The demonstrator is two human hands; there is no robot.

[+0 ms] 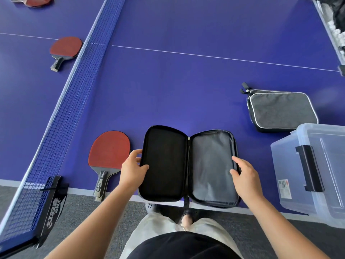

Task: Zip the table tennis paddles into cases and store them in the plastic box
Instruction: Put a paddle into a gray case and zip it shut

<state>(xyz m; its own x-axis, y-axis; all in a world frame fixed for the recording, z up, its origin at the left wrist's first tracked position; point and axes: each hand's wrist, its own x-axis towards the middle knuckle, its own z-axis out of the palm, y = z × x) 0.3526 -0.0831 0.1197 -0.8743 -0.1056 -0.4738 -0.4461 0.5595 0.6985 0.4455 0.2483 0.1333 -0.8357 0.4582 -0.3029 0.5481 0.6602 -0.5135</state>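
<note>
A blue table tennis table (186, 86) with a net (61, 116) across its left part carries an open black case (188, 165) at the near edge, a red paddle (109, 152) just left of it, a closed grey case (281, 110) and clear plastic box (317, 161) at right, and two more paddles (64, 50) (35, 0) beyond the net.

Both bare forearms are reaching forward from the bottom corners, converging inward. Left hand (133, 170) is gripping the left edge of the open case (188, 165), thumb curled over the inside, fingers wrapping behind. Right hand (245, 176) is pinching the case's right edge, thumb on the lining, index finger extending along the rim.
</note>
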